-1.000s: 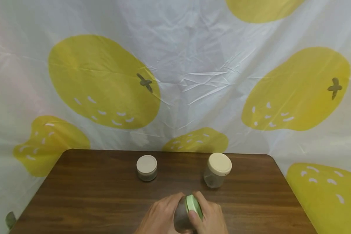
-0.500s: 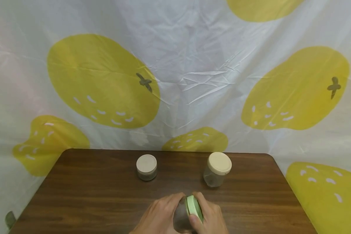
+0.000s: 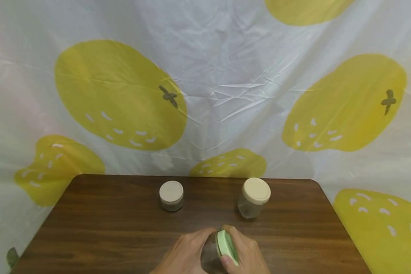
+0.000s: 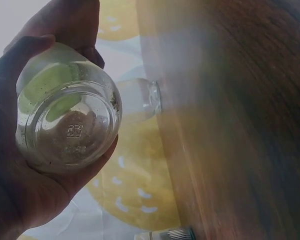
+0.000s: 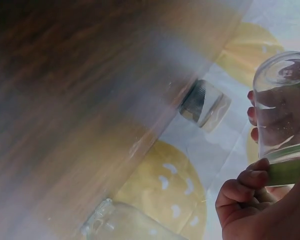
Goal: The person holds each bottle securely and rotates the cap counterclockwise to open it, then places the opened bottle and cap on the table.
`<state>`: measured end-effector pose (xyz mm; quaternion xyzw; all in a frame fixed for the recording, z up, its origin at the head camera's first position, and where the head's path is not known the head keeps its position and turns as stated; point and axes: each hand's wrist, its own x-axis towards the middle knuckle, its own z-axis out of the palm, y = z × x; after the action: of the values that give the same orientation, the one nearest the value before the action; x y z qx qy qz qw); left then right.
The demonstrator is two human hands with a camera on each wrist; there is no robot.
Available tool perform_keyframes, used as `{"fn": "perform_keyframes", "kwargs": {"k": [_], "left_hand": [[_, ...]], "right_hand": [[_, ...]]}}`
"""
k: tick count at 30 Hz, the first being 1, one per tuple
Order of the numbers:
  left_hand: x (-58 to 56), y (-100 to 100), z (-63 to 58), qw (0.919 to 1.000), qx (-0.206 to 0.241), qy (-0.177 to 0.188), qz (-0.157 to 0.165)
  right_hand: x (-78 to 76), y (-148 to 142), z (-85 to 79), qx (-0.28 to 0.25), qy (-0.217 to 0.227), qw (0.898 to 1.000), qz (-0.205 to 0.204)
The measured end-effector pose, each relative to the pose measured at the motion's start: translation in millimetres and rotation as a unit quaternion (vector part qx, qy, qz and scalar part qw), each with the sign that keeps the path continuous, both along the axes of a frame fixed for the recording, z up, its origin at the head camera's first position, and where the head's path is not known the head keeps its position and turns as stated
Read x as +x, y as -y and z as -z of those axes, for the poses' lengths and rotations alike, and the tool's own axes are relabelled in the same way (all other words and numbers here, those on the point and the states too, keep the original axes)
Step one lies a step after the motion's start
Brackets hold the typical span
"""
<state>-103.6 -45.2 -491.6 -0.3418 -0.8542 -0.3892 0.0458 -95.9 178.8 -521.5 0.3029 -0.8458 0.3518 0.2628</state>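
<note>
A clear glass jar (image 3: 209,254) with a light green lid (image 3: 225,245) is held tilted on its side near the front of the table, in the middle of the head view. My left hand (image 3: 185,253) grips the jar's body; the left wrist view looks straight at its glass base (image 4: 75,131). On the other side, my right hand (image 3: 246,253) grips the lid by its rim, thumb and fingers on opposite edges. From the right wrist, the lid (image 5: 290,172) appears seated on the jar's mouth. The fingers behind the jar are partly hidden.
On the brown wooden table (image 3: 106,228) stand a short jar with a whitish lid (image 3: 171,192) at the back left and a taller clear jar with a cream lid (image 3: 256,192) at the back right. Behind the table hangs a lemon-print cloth (image 3: 205,95).
Both hands and the jar have shifted slightly left. The green lid has tilted a little, and my right thumb sits slightly lower on its rim.
</note>
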Motion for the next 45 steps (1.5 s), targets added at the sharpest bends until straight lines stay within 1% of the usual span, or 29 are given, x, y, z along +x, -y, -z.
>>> {"fn": "perform_keyframes", "kwargs": {"k": [3, 7, 11, 14, 16, 18, 19, 21, 23, 24, 25, 27, 35, 41, 45], "left_hand": [[-0.1, 0, -0.6, 1.0000, -0.003, -0.007, -0.003], [0.1, -1, -1.0, 0.9993, -0.015, -0.028, -0.017], [0.4, -2, -0.8, 0.9982, -0.023, -0.046, -0.029], [0.0, -2, -0.7, 0.9986, -0.020, -0.039, -0.029], [0.0, -3, -1.0, 0.9988, -0.023, -0.033, -0.029], [0.2, -3, -1.2, 0.9985, -0.030, -0.032, -0.032], [0.4, -3, -1.3, 0.9982, -0.034, -0.033, -0.035], [1.1, -3, -1.1, 0.9974, -0.044, -0.041, -0.041], [1.4, -4, -0.6, 0.9964, -0.049, -0.051, -0.047], [1.5, -4, -0.2, 0.9961, -0.050, -0.053, -0.049], [1.6, -5, 0.1, 0.9960, -0.050, -0.055, -0.050], [1.8, -5, 0.6, 0.9958, -0.048, -0.059, -0.050], [2.0, -5, 0.9, 0.9953, -0.049, -0.068, -0.048], [0.5, -5, -0.4, 0.9953, -0.061, -0.062, -0.043], [-0.3, -6, -1.0, 0.9953, -0.064, -0.058, -0.044]], "right_hand": [[-0.1, -2, -1.0, 0.011, 0.010, 1.000, -0.003], [0.7, -6, -2.3, 0.050, 0.026, 0.998, 0.017], [3.2, -7, -4.6, 0.087, 0.030, 0.994, 0.053], [6.4, -4, -9.6, 0.096, 0.029, 0.991, 0.085], [10.1, -1, -16.5, 0.098, 0.045, 0.987, 0.122], [13.7, 4, -25.6, 0.110, 0.076, 0.975, 0.176], [15.2, 7, -31.0, 0.118, 0.103, 0.966, 0.204], [17.5, 12, -42.2, 0.137, 0.165, 0.943, 0.255], [17.9, 15, -50.1, 0.154, 0.213, 0.922, 0.286], [18.0, 16, -52.5, 0.158, 0.228, 0.915, 0.292], [18.2, 16, -54.1, 0.159, 0.238, 0.911, 0.295], [18.3, 16, -54.2, 0.155, 0.242, 0.912, 0.294], [17.9, 15, -50.7, 0.134, 0.222, 0.927, 0.272], [16.2, 11, -47.4, 0.114, 0.222, 0.941, 0.227], [15.3, 9, -44.4, 0.102, 0.211, 0.952, 0.198]]}}
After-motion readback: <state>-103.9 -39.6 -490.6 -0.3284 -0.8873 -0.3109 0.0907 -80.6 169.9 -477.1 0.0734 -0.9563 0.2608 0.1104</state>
